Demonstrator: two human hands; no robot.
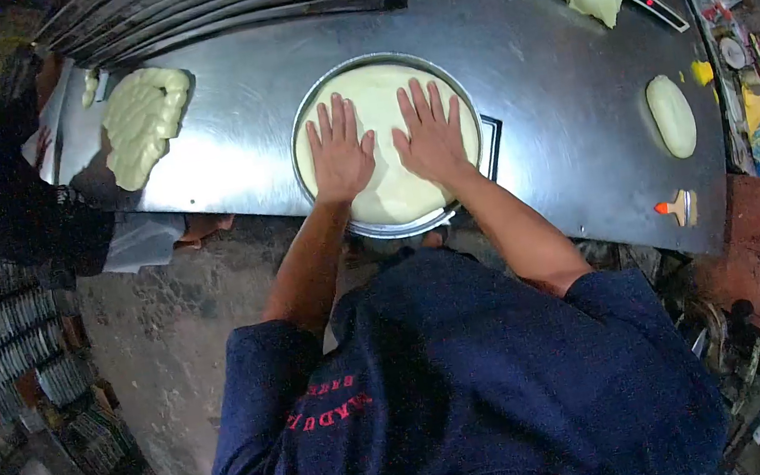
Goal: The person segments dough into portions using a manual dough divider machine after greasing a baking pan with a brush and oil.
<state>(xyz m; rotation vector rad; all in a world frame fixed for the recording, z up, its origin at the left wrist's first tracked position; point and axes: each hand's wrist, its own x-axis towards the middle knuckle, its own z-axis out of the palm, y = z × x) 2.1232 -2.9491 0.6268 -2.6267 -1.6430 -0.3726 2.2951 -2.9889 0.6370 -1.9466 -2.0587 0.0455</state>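
Your left hand (342, 157) and right hand (432, 138) lie flat, apart, at 9 and 3 o'clock on the dough slab (388, 178) in the round metal pan (398, 229) at your 12. It's likely soft, heavy, easily torn; broad palms should suit it better than fingertips.

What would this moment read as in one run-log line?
left hand: flat on pale round dough; right hand: flat on same dough; dough: inside round silver metal pan; pan: at shiny steel table's near edge
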